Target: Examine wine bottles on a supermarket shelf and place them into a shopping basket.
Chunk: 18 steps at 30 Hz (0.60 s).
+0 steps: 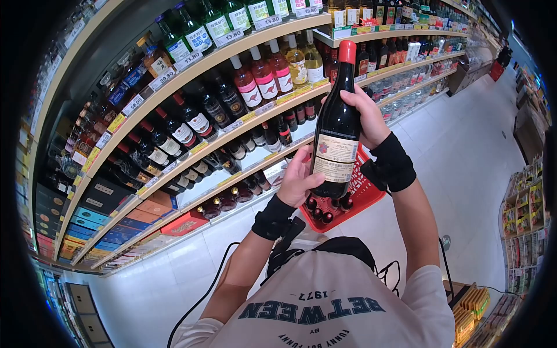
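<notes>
A dark wine bottle (pixel 335 124) with a red capped neck and a cream label is held up in front of me, tilted slightly with its neck pointing away. My left hand (pixel 299 178) grips it low, thumb across the bottom of the label. Higher up, around the shoulder of the bottle, my right hand (pixel 369 115) is closed with its thumb on the glass. Below the bottle, a red plastic basket (pixel 366 194) is partly hidden; several dark bottles (pixel 328 217) stand inside it.
Curved shelves (pixel 191 156) of wine bottles with price tags fill the left and front. Pink-labelled bottles (pixel 265 81) stand on a middle shelf. Pale floor tiles (pixel 452 174) run along the right, towards a rack of small packets (pixel 525 209). A black cable (pixel 200 298) hangs beside me.
</notes>
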Each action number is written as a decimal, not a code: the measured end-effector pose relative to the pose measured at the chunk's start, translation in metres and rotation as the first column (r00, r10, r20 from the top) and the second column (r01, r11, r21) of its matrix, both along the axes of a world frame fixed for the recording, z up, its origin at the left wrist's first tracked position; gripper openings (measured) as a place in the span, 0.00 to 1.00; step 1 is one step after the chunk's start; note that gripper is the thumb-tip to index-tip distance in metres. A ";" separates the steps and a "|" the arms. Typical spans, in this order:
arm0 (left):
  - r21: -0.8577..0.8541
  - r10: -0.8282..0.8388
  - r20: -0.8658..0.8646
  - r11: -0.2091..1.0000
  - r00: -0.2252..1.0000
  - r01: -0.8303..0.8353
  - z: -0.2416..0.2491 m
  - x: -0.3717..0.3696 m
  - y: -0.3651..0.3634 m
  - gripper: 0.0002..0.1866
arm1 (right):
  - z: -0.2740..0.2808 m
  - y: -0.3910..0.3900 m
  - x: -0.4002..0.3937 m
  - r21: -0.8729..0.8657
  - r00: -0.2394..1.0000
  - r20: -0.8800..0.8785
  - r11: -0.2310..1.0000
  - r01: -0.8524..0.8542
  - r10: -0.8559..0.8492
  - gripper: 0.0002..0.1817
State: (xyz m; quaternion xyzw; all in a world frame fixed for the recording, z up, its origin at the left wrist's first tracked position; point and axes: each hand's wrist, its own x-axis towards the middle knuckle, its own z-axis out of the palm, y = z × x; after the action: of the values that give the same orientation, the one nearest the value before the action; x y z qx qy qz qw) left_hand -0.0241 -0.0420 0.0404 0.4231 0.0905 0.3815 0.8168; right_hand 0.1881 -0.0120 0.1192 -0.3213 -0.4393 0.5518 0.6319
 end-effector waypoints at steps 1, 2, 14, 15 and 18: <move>0.034 0.012 -0.024 0.999 1.000 -0.012 -0.001 0.000 0.000 0.38 | -0.002 0.000 0.001 0.013 1.000 -0.017 1.000 -0.006 0.006 0.17; 0.069 0.026 -0.047 0.997 0.999 -0.022 -0.003 0.001 0.001 0.38 | -0.004 0.001 0.002 0.020 1.000 -0.002 1.000 0.011 -0.011 0.18; 0.133 0.069 -0.062 0.989 0.996 -0.060 -0.004 -0.002 -0.004 0.38 | -0.012 -0.002 0.000 0.048 0.999 -0.033 0.999 0.001 0.000 0.20; 0.147 0.062 -0.073 0.988 0.995 -0.050 -0.003 -0.002 -0.005 0.38 | -0.013 -0.004 0.002 0.056 0.999 -0.043 0.998 -0.015 0.018 0.20; 0.152 0.070 -0.074 0.987 0.995 -0.058 -0.002 -0.004 -0.007 0.38 | -0.012 -0.004 0.000 0.051 0.999 -0.035 0.999 -0.005 0.007 0.20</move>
State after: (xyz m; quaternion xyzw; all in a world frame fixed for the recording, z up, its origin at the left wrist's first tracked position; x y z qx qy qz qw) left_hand -0.0278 -0.0490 0.0382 0.4951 0.1073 0.3962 0.7658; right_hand 0.1885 -0.0159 0.1068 -0.2939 -0.4431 0.5478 0.6459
